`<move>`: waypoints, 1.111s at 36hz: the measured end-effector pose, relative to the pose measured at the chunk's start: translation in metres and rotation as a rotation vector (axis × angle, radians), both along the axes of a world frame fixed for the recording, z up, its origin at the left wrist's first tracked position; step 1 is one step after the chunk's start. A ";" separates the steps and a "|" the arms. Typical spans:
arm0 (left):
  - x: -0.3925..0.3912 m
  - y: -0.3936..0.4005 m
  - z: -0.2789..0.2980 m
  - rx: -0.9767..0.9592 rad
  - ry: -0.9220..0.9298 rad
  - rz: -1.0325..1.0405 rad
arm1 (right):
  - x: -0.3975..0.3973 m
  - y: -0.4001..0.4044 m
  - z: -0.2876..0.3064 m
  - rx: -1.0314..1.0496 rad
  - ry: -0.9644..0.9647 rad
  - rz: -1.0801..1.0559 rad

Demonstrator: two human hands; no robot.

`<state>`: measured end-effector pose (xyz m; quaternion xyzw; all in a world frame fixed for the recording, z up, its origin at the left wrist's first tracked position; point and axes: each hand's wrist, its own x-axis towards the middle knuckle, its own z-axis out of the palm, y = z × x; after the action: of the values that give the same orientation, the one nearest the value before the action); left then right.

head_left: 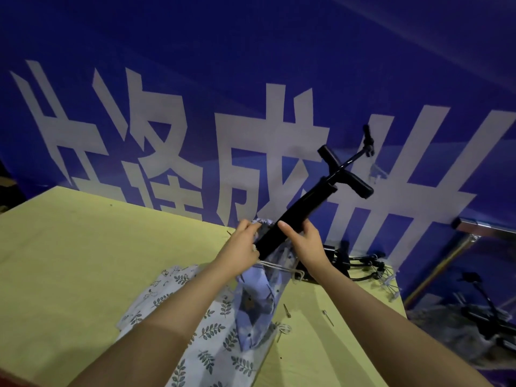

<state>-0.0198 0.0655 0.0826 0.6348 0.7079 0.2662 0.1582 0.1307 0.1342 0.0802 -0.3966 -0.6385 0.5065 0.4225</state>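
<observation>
Your right hand [305,241] is curling its fingers round the black pump [301,210], handle pointing to one o'clock, lower end in the blue bag [259,300] whose mouth your left hand [243,243] is pinching above the desk [69,261]. A loosening pinch is risking cloth snagging.

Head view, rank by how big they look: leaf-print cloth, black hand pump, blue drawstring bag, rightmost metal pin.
1. leaf-print cloth, nearest the camera.
2. black hand pump and blue drawstring bag, too close to rank.
3. rightmost metal pin.
</observation>
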 end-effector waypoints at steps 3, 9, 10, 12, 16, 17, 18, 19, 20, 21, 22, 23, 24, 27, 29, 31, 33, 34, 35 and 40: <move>0.002 0.005 0.010 0.026 -0.161 0.015 | -0.002 0.003 -0.002 0.018 -0.056 0.016; -0.001 0.017 0.024 0.025 -0.144 -0.038 | -0.008 0.007 0.003 0.035 -0.084 0.082; -0.001 0.018 0.024 0.008 -0.129 -0.044 | -0.010 0.007 0.004 0.037 -0.077 0.102; 0.000 0.021 0.021 -0.019 -0.111 -0.050 | -0.012 0.005 0.006 0.033 -0.082 0.146; 0.004 0.024 0.009 -0.009 -0.132 -0.002 | -0.015 0.006 0.005 0.020 -0.109 0.195; 0.004 0.024 0.006 0.006 -0.136 0.022 | -0.014 0.006 0.006 0.015 -0.097 0.202; 0.004 0.023 0.004 0.024 -0.141 0.052 | -0.013 0.006 0.008 0.005 -0.074 0.206; 0.003 0.023 0.002 0.039 -0.144 0.084 | -0.011 0.007 0.010 -0.005 -0.049 0.213; 0.002 0.024 0.000 0.051 -0.141 0.115 | -0.009 0.007 0.011 -0.005 -0.035 0.217; 0.001 0.024 -0.002 0.056 -0.130 0.143 | -0.007 0.008 0.012 0.003 -0.042 0.215; -0.001 0.024 -0.003 0.058 -0.117 0.165 | -0.005 0.009 0.014 0.016 -0.056 0.210; -0.002 0.025 -0.003 0.060 -0.109 0.182 | -0.003 0.010 0.014 0.025 -0.069 0.196; -0.003 0.025 -0.003 0.059 -0.110 0.193 | -0.002 0.011 0.015 0.027 -0.064 0.183; -0.003 0.026 -0.003 0.066 -0.141 0.198 | -0.002 0.013 0.022 -0.033 0.003 0.140; -0.002 0.026 -0.003 0.081 -0.166 0.180 | -0.005 0.015 0.029 -0.059 0.041 0.148; 0.002 0.026 -0.004 0.098 -0.186 0.163 | -0.010 0.014 0.036 -0.060 0.053 0.163; 0.004 0.025 -0.004 0.104 -0.199 0.169 | -0.014 0.014 0.041 -0.051 0.055 0.162; 0.004 0.025 -0.005 0.100 -0.199 0.172 | -0.014 0.014 0.043 -0.036 0.045 0.156; 0.004 0.024 -0.004 0.089 -0.190 0.171 | -0.015 0.014 0.044 -0.021 0.031 0.149; -0.013 0.026 -0.003 -0.026 -0.084 0.038 | -0.015 0.016 0.040 0.013 -0.036 0.150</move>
<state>-0.0328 0.0911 0.0798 0.6073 0.7160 0.2865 0.1911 0.1152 0.1502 0.1201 -0.3538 -0.6773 0.5253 0.3744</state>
